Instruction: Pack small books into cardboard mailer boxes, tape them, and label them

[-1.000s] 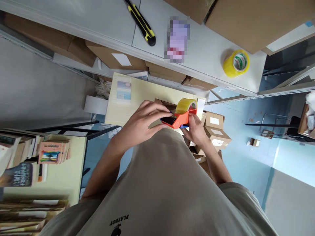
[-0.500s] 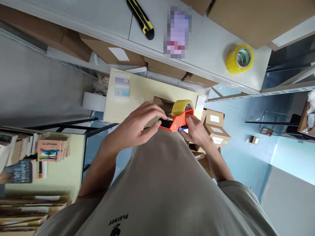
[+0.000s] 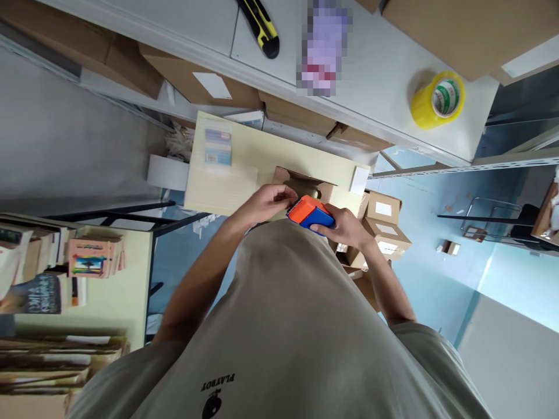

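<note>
Near edge of pale tabletop [image 3: 244, 166]: right hand [image 3: 346, 228] wraps tape dispenser [image 3: 309, 212]; left hand [image 3: 265, 203] seemingly pinches its front.

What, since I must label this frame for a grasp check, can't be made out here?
Head view only.
- Hidden by both hands: the near side of the small open box.
- Covered by the left hand: the front end of the tape dispenser; the right hand wraps its rear.
- Pixelated: the shelf item.
- Cut by the top edge: the utility knife.
</note>
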Demonstrator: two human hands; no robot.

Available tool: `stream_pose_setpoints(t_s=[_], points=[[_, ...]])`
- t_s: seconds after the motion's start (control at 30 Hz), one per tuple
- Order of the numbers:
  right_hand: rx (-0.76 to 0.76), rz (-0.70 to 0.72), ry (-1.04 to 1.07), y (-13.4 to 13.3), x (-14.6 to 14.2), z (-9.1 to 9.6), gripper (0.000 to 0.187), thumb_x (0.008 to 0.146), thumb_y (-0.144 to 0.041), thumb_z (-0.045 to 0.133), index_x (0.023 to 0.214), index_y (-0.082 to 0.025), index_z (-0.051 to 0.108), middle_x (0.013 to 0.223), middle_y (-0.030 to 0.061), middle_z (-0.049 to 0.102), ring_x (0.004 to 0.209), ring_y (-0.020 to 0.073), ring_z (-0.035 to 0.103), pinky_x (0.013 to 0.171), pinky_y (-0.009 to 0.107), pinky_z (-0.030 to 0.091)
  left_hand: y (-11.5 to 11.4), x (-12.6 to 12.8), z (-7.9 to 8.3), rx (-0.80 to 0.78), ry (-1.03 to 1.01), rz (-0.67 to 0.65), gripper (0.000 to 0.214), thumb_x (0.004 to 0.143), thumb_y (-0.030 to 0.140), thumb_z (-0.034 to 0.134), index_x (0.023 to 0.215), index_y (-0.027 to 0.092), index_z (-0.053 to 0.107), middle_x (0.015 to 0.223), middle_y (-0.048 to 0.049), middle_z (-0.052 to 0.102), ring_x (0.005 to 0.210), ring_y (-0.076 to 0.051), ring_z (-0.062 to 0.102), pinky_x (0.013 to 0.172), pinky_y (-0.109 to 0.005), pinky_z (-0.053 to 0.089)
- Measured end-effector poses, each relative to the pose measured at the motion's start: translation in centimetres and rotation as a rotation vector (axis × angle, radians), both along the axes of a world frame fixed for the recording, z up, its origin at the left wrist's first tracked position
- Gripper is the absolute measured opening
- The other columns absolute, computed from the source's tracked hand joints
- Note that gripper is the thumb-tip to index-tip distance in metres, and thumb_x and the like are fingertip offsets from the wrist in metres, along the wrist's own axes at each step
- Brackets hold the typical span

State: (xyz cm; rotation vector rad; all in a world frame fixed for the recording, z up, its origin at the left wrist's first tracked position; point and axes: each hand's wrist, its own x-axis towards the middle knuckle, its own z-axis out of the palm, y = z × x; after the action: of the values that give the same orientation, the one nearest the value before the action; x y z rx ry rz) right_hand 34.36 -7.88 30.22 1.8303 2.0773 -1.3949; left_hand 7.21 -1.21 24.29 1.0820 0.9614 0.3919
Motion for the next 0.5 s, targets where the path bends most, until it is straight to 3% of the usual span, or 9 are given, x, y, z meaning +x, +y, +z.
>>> stream_pose_setpoints(t_s=[0.13,0.33,0.43,0.5], points=[[-0.136,0.027,0.035,1.3,1.3,1.5,0.064,0.101,-0.088,0.065,0.1,-0.024,0.068,0.079,0.0024,0.071,0.069,0.0195,0.062,0.066,0.033,0.042,-1.1,0.2,-1.8,0.005,-0.013,0.131,0.047,0.085,0.065,0.089,0.094,0.02,0.078,0.095,-0.0064,0.079,0.092,-0.023,0.073,0.091,-0.039,0.061],[-0.326,0.057,-0.05,3.2,4.8,5.5,0.069,0.096,-0.092,0.071,0.092,-0.024,0.07,0.078,0.0029,0.076,0.068,0.0206,0.068,0.061,0.033,0.043,-0.1,-3.4,-3.0,-0.004,0.037,0.265,0.059,0.078,0.071,0.097,0.097,0.017,0.083,0.098,-0.01,0.081,0.092,-0.023,0.07,0.091,-0.038,0.059],[-0.337,0.027,-0.069,4.7,3.4,6.2,0.068,0.096,-0.091,0.072,0.089,-0.023,0.07,0.077,0.004,0.078,0.068,0.0208,0.071,0.061,0.032,0.045,1.2,-4.8,-4.9,-0.019,0.032,0.3,0.055,0.077,0.068,0.099,0.091,0.017,0.082,0.093,-0.0097,0.08,0.092,-0.023,0.069,0.092,-0.039,0.058],[-0.33,0.004,-0.06,5.9,1.5,5.6,0.068,0.097,-0.09,0.072,0.088,-0.022,0.07,0.075,0.004,0.078,0.067,0.0201,0.073,0.062,0.031,0.048,2.1,-5.3,-6.7,-0.037,0.037,0.35,0.05,0.078,0.062,0.1,0.088,0.017,0.081,0.089,-0.0085,0.077,0.091,-0.023,0.068,0.091,-0.039,0.056]])
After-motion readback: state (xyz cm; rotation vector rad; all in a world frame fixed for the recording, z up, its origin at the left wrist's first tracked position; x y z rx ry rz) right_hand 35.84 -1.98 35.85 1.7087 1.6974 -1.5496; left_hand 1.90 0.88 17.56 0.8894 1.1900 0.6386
